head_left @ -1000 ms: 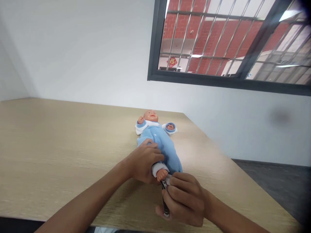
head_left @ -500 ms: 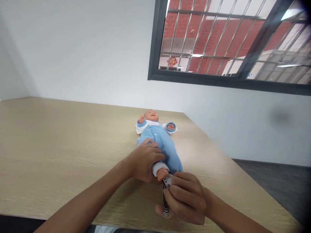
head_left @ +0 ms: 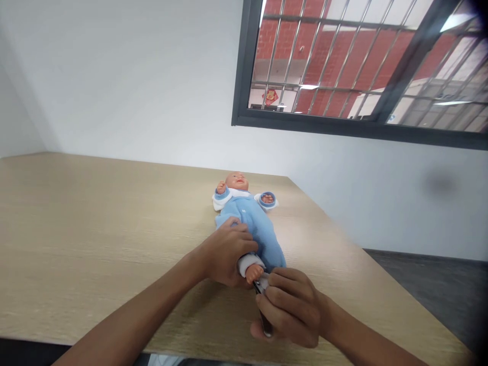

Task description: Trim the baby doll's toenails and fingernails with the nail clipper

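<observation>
Snugly closed hands (head_left: 226, 256) (head_left: 290, 307) on doll (head_left: 259, 231), clippers (head_left: 259, 287)

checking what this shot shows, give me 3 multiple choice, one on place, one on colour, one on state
1. Where does the baby doll lie?
A. on the floor
B. on the wooden table
C. on the window sill

2. What colour is the doll's suit?
A. pink
B. yellow
C. light blue

3. What state is the doll's visible foot in, beside the right hand?
A. bare
B. in a white sock
C. in a blue bootee

Answers:
1. B, since the doll lies on its back on the wood-grain tabletop.
2. C, since the suit shows light blue, with white at the cuffs.
3. A, since the foot's toes show bare, just by the dark metal tool in the right hand.
</observation>
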Motion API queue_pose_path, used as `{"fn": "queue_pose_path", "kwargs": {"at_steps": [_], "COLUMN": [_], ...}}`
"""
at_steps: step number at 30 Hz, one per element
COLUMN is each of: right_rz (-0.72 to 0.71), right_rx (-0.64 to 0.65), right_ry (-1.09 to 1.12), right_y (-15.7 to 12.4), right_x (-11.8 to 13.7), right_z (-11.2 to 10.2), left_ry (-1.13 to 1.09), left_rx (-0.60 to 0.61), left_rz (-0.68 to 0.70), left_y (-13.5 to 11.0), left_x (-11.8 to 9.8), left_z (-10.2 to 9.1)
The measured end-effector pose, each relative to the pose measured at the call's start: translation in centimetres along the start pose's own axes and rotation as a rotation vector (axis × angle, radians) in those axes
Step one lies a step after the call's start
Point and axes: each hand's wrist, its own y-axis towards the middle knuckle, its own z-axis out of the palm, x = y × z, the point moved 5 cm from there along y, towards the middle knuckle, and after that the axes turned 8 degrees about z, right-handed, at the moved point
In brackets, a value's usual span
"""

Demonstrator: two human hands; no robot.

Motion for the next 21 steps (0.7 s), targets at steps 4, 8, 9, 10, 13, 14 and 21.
{"fn": "queue_pose_path", "kwargs": {"at_steps": [4,8,9,10,13,14,21], "right_rz": [0.022,0.018,0.017,0.011,-0.012,-0.015,-0.027], "right_rx": [-0.036,-0.031,-0.016,-0.010,0.041,0.075,0.113], "right_ry": [0.007,0.018,0.014,0.009,0.000,0.003,-0.008], "right_y": [-0.2,-0.5,-0.5,-0.6,-0.8,-0.8,-1.1], "right_x": [-0.4,-0.4,-0.4,-0.3,-0.1,-0.1,0.0], "right_z": [-0.1,0.1,0.2,0.2,0.2,0.3,0.3], "left_ry": [0.003,0.014,0.015,0.017,0.016,0.016,0.013], "left_rx": [-0.013,-0.003,0.001,0.005,0.005,0.001,-0.001], "left_rz": [-0.002,-0.007,-0.007,-0.005,0.003,0.004,0.009], "left_y": [0.0,0.0,0.1,0.1,0.1,0.1,0.1], "left_x": [0.0,0.1,0.1,0.1,0.1,0.1,-0.1], "left_z": [0.0,0.1,0.1,0.1,0.0,0.0,-0.1]}}
